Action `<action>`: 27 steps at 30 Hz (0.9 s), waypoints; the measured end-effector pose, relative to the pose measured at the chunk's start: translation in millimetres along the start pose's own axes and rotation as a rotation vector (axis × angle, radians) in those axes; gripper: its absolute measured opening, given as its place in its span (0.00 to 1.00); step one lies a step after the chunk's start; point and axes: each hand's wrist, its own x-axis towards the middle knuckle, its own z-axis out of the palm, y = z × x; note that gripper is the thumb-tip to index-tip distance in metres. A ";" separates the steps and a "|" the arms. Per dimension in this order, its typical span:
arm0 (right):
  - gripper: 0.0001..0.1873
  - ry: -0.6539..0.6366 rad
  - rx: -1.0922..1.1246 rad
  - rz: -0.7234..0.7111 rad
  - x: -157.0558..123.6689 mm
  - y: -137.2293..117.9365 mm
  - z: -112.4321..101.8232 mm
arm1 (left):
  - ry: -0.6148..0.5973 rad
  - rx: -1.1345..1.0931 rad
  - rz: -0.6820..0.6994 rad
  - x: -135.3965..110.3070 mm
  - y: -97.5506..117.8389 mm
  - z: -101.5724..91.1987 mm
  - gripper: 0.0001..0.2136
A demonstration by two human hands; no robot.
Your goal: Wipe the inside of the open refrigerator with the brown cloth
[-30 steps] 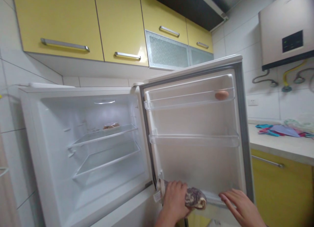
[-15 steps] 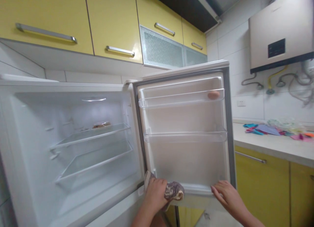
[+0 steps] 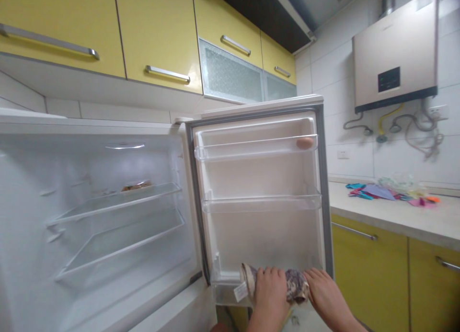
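Left hand (image 3: 270,288): bare, seen from the back, fingers side by side and curled over the middle of a rolled bundle of brown-purple and cream patterned fabric (image 3: 296,283), gripping it.

Right hand (image 3: 321,286): bare, fingers bent and close together, at the bundle's right end; whether they pinch the fabric cannot be told.

Fabric bundle: lying crosswise before the lower part of the door, in front of the bottom shelf; whether it rests on that shelf cannot be told. From its left end hangs a small white rectangular label (image 3: 240,291).

White refrigerator door with grey rubber seal (image 3: 258,236): swung wide. Fitted with a clear plastic bottom shelf (image 3: 225,293), a clear plastic middle shelf (image 3: 262,204) and a clear plastic top shelf (image 3: 247,151), the last holding one smooth brown egg (image 3: 304,143) near its right end.

White refrigerator compartment (image 3: 25,198), to the left: two glass shelves; on the upper glass shelf (image 3: 118,199), a low brownish item (image 3: 136,186), too small to identify.

To the right: pale countertop (image 3: 377,210) bearing a heap of blue, lilac and pink pieces (image 3: 381,192).

Above: glossy yellow wall cabinets (image 3: 158,30); beige box-shaped water heater (image 3: 409,54) on white tiles.
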 end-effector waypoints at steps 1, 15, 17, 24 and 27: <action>0.12 0.011 0.001 0.016 -0.5 -1.0 0.4 | 0.015 -0.017 0.006 -1.4 -3.0 0.6 0.23; 0.19 -0.095 0.116 -0.019 -8.1 -11.3 -22.9 | 0.141 0.027 0.033 -69.6 -162.9 -33.6 0.22; 0.19 -0.116 0.129 -0.016 -7.7 -10.9 -24.3 | 0.168 0.020 0.053 -77.7 -182.6 -30.7 0.26; 0.22 -0.048 0.137 -0.002 -6.4 -15.0 -26.2 | 0.727 -0.345 -0.268 -95.9 -173.3 46.2 0.34; 0.24 -0.012 0.131 0.015 -5.8 -16.7 -26.7 | 0.896 -0.716 -0.637 -91.3 -148.7 76.9 0.26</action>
